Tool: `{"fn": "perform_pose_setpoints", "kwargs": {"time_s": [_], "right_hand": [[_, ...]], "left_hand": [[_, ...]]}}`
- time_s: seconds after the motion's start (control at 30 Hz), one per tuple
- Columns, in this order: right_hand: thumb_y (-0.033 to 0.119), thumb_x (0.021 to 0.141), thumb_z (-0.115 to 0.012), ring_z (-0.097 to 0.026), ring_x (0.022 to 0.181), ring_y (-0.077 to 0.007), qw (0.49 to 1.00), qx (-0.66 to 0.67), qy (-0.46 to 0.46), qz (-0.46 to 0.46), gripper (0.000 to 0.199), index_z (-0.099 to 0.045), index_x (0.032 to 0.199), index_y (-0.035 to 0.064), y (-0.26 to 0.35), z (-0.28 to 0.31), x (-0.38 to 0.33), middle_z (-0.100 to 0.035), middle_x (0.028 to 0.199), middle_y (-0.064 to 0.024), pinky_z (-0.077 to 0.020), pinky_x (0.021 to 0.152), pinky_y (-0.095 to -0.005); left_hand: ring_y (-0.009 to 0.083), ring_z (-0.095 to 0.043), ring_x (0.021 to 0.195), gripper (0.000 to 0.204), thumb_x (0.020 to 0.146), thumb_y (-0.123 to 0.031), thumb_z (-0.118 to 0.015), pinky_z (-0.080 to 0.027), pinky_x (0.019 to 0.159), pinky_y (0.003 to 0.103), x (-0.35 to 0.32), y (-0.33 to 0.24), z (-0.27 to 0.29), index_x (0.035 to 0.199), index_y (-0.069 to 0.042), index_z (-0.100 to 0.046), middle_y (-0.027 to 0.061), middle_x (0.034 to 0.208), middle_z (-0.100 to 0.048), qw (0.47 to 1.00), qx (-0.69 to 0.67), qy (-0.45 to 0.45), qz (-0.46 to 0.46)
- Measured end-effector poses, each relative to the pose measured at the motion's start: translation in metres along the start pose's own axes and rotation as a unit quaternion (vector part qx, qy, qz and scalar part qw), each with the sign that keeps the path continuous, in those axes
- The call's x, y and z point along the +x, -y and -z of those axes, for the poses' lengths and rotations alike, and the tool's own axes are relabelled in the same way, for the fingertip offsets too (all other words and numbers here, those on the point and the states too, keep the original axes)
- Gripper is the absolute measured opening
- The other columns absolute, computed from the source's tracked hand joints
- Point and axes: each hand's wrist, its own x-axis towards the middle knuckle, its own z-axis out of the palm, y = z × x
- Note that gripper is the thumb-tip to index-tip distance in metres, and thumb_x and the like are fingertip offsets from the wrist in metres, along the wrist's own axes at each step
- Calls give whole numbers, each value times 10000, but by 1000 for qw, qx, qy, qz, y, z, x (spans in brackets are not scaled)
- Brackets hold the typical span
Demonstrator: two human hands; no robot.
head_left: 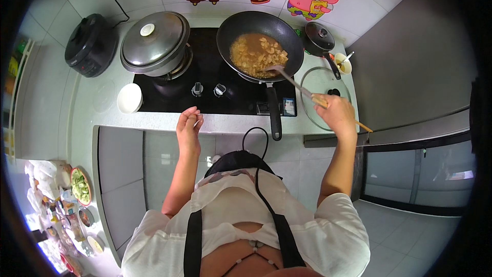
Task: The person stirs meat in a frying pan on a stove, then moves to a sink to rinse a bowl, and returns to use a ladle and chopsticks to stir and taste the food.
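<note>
My right hand [335, 114] is wrapped round the wooden handle of a metal spatula [290, 79]. The spatula's blade dips into the near right side of a black wok [279, 31]. Pieces of food in brown sauce [256, 54] fill the wok's bottom. Its long black handle [274, 113] points toward me over the counter edge. My left hand [189, 123] hovers by the front edge of the black gas stove [236, 100], left of the wok handle. Its fingers are curled in against the thumb, and nothing shows between them.
A lidded steel pot [154, 43] occupies the left burner, with a white bowl [129, 98] in front. Farther left stands a black electric cooker [91, 46]. Beneath my right hand lies a glass lid [312, 110]. A small lidded pan [319, 38] and a cup [343, 63] stand behind it.
</note>
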Motion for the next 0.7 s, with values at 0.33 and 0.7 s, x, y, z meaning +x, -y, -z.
{"fn": "perform_pose_setpoints", "kwargs": {"time_s": [0.33,0.7], "right_hand": [[251,742,-597,-597,720,-302,990,62,-119,-32,241,-633,980,246,-17,-65,42,-622,772,-119,-470,626,-392],[275,740,-597,-584,749,-332,995,55,-48,-71,254,-629,975,183,-11,-45,21,-613,764,-145,-449,646,-406]], "left_hand": [[105,-539,808,149,840,-59,-475,-446,755,230,-9,-7,7,972,-44,-541,27,893,-562,999,-1,-30,-14],[108,-535,798,141,841,-56,-478,-450,737,231,-12,0,16,967,-41,-540,28,883,-559,998,-16,-49,-26]]}}
